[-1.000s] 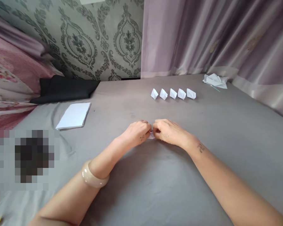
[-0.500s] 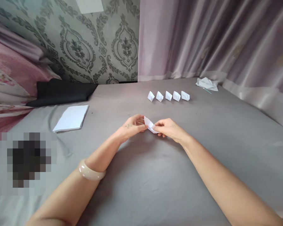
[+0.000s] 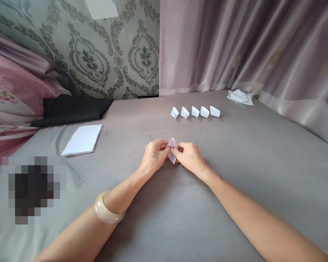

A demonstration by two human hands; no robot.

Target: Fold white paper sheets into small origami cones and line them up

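Observation:
Between my two hands is a small folded white paper boat (image 3: 172,142), its pointed ends facing away from me and toward me. My left hand (image 3: 156,154) pinches its left side, with the thumb at the middle opening. From the other side my right hand (image 3: 190,155) grips it, its thumb also at the middle. The fingers beneath the paper are partly hidden. Beyond my hands, several finished-looking folded paper boats (image 3: 195,112) stand in a row on the grey sheet (image 3: 164,218).
A stack of white paper (image 3: 83,139) lies at the left, in front of a folded black cloth (image 3: 76,109). Crumpled white paper (image 3: 240,96) and a thin light-blue stick (image 3: 240,105) lie far right near the curtain (image 3: 224,43). A blurred patch covers the lower left.
The paper boat has turned from slanting to nearly pointing away from me, and its middle is opened more. Both hands have come slightly nearer, with the thumbs now facing each other at its centre.

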